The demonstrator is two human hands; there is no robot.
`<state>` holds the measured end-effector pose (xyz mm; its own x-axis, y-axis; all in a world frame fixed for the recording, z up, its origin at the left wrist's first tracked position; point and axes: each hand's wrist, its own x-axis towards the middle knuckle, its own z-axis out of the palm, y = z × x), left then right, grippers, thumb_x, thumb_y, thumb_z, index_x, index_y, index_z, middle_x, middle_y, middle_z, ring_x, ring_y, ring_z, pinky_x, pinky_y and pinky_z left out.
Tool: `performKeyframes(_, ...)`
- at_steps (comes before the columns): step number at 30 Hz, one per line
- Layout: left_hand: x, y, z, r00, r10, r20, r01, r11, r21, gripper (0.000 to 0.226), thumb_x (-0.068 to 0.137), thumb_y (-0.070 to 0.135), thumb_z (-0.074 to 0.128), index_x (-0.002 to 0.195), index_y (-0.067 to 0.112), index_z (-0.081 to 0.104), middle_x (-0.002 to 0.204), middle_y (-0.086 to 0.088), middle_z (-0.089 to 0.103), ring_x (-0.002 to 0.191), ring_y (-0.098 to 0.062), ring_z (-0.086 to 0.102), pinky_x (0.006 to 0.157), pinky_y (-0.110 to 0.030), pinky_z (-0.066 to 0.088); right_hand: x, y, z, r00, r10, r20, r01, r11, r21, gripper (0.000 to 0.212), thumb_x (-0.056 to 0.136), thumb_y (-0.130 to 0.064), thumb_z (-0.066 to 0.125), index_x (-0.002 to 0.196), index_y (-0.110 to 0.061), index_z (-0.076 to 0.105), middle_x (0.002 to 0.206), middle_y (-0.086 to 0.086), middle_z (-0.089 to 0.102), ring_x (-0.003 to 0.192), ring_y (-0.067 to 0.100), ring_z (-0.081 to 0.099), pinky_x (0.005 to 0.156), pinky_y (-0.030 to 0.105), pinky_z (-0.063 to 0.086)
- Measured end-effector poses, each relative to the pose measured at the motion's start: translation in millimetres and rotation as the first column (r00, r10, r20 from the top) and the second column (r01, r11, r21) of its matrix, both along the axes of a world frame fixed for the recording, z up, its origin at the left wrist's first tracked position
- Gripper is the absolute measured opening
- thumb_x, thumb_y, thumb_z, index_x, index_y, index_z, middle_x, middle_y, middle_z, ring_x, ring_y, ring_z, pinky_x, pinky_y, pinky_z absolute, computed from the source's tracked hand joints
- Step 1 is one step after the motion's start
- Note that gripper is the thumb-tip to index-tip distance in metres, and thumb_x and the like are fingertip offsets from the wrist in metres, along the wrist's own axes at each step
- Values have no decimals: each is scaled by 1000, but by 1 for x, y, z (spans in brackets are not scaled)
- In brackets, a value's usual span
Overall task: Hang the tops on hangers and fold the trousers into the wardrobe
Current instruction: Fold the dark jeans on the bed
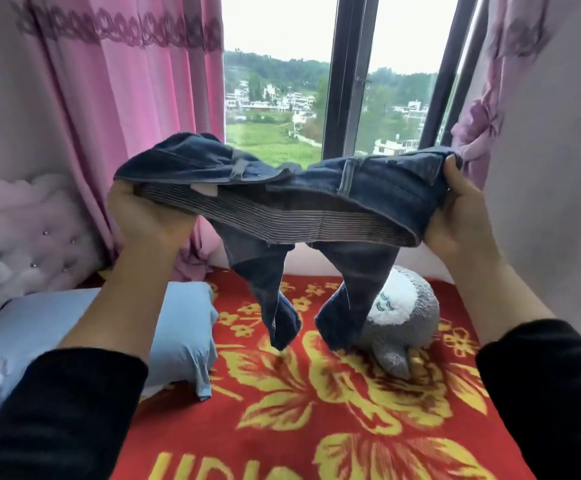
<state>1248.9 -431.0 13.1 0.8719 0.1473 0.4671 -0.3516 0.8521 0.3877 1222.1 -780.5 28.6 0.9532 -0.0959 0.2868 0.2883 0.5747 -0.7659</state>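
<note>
A pair of dark blue jeans (pixel 368 181) hangs in the air above the bed, stretched by its waistband between my two hands. My left hand (pixel 143 216) grips the left end of the waistband from below. My right hand (pixel 458 213) grips the right end, its thumb over the denim. The striped elastic lining of the waist faces me. Both legs dangle down, and their hems touch or nearly touch the red blanket (pixel 316 410). No hangers, tops or wardrobe are in view.
A red blanket with yellow flowers covers the bed. A light blue pillow (pixel 178 327) lies at the left, a grey and white plush toy (pixel 400 320) behind the right jeans leg. Pink curtains (pixel 126 98), a padded headboard (pixel 22 237) and a window (pixel 282 98) stand beyond.
</note>
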Motion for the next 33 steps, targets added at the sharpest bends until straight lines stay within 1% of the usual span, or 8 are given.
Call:
performKeyframes(5, -57, 8, -103, 963, 19, -268, 56, 961, 270, 53, 80, 21, 34, 117, -13, 51, 127, -37, 48, 118, -48, 49, 106, -53, 35, -40, 4, -103, 941, 50, -335, -70, 996, -49, 50, 99, -39, 41, 116, 1, 67, 121, 24, 63, 110, 35, 63, 83, 40, 57)
performKeyframes(9, -111, 21, -195, 666, 193, -721, 192, 889, 416, 36, 72, 20, 42, 66, 9, 76, 72, -12, 72, 64, -26, 69, 56, -29, 57, -87, 2, -203, 741, -81, -667, -67, 979, -194, 46, 104, -28, 33, 135, 4, 47, 127, 25, 57, 103, 37, 62, 89, 39, 51)
performKeyframes(13, -170, 42, -295, 402, 464, -789, 518, 595, 614, 24, 88, 6, 40, 83, 15, 62, 74, -10, 60, 62, -25, 58, 61, -29, 49, -144, 0, -293, 445, -255, -858, -173, 916, -362, 32, 103, -12, 32, 125, 2, 51, 64, 16, 70, 49, 22, 65, 49, 25, 54)
performKeyframes(15, -199, 52, -330, 407, 580, -706, 644, 366, 672, 23, 86, 2, 40, 91, 16, 57, 76, -8, 58, 63, -23, 56, 60, -27, 46, -169, 2, -324, 343, -342, -875, -240, 868, -434, 28, 98, -2, 35, 117, 4, 55, 55, 15, 65, 41, 23, 62, 38, 26, 50)
performKeyframes(20, -264, 72, -372, 620, 539, -570, 698, -48, 715, 43, 73, -11, 28, 93, 17, 53, 74, -13, 54, 58, -20, 49, 47, -24, 32, -228, 6, -376, 249, -577, -778, -332, 704, -628, 22, 91, 1, 52, 112, 5, 55, 90, 19, 61, 67, 27, 59, 51, 31, 49)
performKeyframes(24, -329, 82, -410, 682, 501, -533, 692, -205, 692, 46, 72, -18, 32, 88, 19, 53, 82, -13, 59, 60, -17, 42, 54, -26, 33, -291, 14, -415, 148, -620, -771, -446, 654, -611, 13, 88, -2, 58, 99, 6, 57, 95, 23, 65, 81, 35, 65, 63, 47, 57)
performKeyframes(28, -377, 86, -450, 640, 565, -521, 748, -301, 591, 44, 72, -10, 38, 86, 30, 51, 86, -4, 64, 62, -21, 49, 57, -29, 35, -340, 29, -459, 111, -569, -815, -558, 643, -525, 16, 93, -2, 50, 78, -4, 57, 68, 11, 57, 54, 22, 52, 48, 27, 46)
performKeyframes(33, -424, 101, -504, 608, 666, -431, 776, -386, 498, 47, 68, -7, 39, 87, 37, 40, 87, 5, 56, 74, -23, 54, 66, -36, 44, -385, 37, -525, 51, -498, -865, -686, 612, -393, 15, 95, -4, 47, 85, 0, 58, 73, 13, 56, 58, 21, 48, 58, 32, 42)
